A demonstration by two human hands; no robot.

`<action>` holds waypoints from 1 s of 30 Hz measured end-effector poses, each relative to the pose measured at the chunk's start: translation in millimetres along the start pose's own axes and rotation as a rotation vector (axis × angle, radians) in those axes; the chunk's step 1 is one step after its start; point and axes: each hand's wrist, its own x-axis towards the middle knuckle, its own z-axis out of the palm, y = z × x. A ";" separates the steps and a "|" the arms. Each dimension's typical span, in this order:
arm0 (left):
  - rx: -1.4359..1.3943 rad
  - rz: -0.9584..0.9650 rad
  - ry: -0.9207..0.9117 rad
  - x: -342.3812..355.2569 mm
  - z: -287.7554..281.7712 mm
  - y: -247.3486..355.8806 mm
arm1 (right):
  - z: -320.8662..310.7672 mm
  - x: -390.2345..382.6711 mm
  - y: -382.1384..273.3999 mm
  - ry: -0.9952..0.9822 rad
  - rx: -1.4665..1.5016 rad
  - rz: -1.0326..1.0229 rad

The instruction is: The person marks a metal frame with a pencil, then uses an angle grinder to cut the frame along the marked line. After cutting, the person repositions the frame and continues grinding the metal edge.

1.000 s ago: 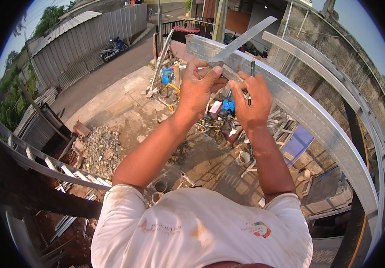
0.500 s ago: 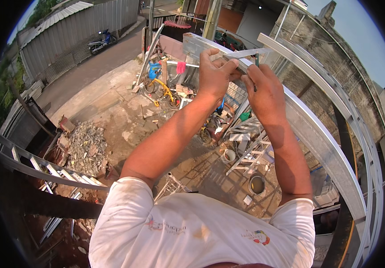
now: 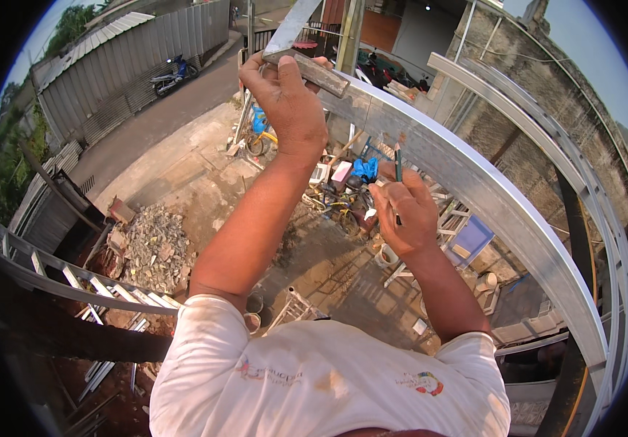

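Note:
High above a yard, my left hand (image 3: pixel 285 95) grips a metal square (image 3: pixel 312 69) and presses its thick edge against a long galvanised steel beam (image 3: pixel 474 182). The square's thin blade (image 3: pixel 292 25) points up and away. My right hand (image 3: pixel 401 207) is pulled back from the beam, a little below it, and holds a dark pencil (image 3: pixel 398 164) upright between its fingers. Both forearms come up from my white shirt at the bottom.
A second steel beam (image 3: pixel 547 138) runs parallel at the right, beside a rough concrete wall (image 3: pixel 583 167). An aluminium ladder (image 3: pixel 95 284) lies at the left. Far below are a rubble heap (image 3: pixel 150 244), bicycles (image 3: pixel 328 200), buckets and a parked motorbike (image 3: pixel 172 73) by a corrugated fence.
My left hand has slid the square further along the beam, away from me. My right hand has come off the beam and drawn back with the pencil.

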 end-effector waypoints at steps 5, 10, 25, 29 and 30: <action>0.396 0.462 -0.416 33.0 -38.7 -5.9 | 6.6 -74.9 -1.4 -0.216 0.081 0.241; 0.727 0.544 -0.964 55.9 -56.9 2.2 | 2.0 -140.2 2.1 -0.364 0.172 0.548; 0.817 0.406 -1.246 84.0 -54.0 -42.0 | -66.1 -178.5 30.8 -0.233 0.066 0.718; 0.707 0.313 -1.245 79.0 -55.8 -43.7 | -85.6 -186.4 58.8 -0.168 -0.008 0.794; 0.687 0.357 -1.265 80.2 -53.6 -44.3 | -88.6 -188.1 64.6 -0.137 -0.010 0.803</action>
